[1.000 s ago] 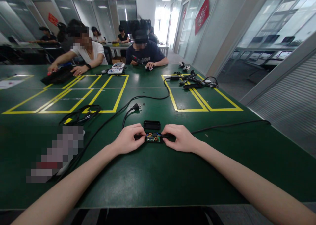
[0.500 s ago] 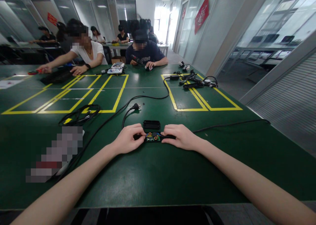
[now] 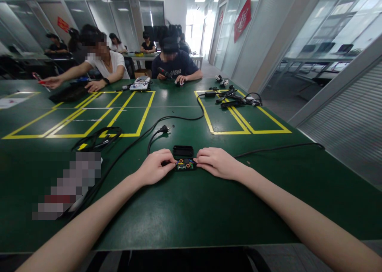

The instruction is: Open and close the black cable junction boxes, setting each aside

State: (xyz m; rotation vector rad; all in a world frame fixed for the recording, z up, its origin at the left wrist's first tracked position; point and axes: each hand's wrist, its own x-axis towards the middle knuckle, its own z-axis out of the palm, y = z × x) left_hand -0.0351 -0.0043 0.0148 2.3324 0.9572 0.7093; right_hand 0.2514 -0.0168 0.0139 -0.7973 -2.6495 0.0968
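Observation:
An opened black power adapter [image 3: 185, 167], its circuit board with copper-wound coils showing, lies on the green table in front of me. My left hand [image 3: 157, 167] pinches its left end between thumb and fingers. At the opposite end, my right hand [image 3: 217, 163] closes its fingertips on the right edge; the exact grip is partly hidden. Just beyond the board rests the loose black case cover [image 3: 183, 150], hollow side up. A black cable [image 3: 280, 148] runs off behind my right hand, and a plug [image 3: 163, 129] on a short bend of cord lies past my left hand.
At left are a coiled black cable [image 3: 97, 138] and a blurred-out flat object [image 3: 68, 184]. Yellow tape outlines [image 3: 146, 113] mark the table. Adapters and cables [image 3: 235, 97] pile up at far right. Two co-workers sit across, one holding a red-handled tool [image 3: 40, 81].
My right fingers have shifted slightly at the adapter's right end, where a dark cable piece showed under them before. Across the table, a co-worker's hand has tilted the red tool upright.

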